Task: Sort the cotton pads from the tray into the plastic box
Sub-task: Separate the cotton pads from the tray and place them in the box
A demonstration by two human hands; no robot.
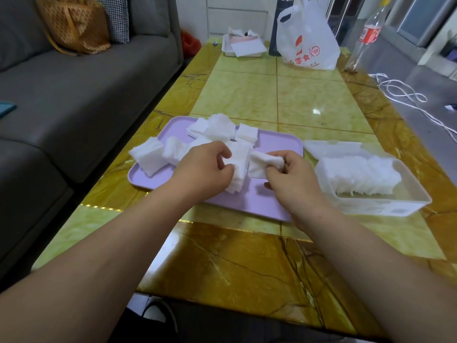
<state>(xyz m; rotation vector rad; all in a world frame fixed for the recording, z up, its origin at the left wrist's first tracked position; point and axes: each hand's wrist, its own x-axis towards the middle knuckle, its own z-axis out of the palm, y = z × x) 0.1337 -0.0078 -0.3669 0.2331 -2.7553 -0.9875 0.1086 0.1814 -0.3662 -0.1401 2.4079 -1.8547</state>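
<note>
A lilac tray (267,204) lies on the table with several loose piles of white square cotton pads (217,128) across its far and left parts. My left hand (202,169) grips a thick stack of pads (238,169) above the tray's middle. My right hand (294,179) pinches a smaller bunch of pads (264,163) right beside that stack. To the right stands the clear plastic box (418,194), lid open behind it, with a row of pads (358,174) standing on edge inside.
The yellow-green marble table (272,263) runs away from me. At its far end are a white plastic bag (309,40), a dark flask (280,26), a plastic bottle (366,38) and a white tray of papers (243,47). A grey sofa (74,82) flanks the left.
</note>
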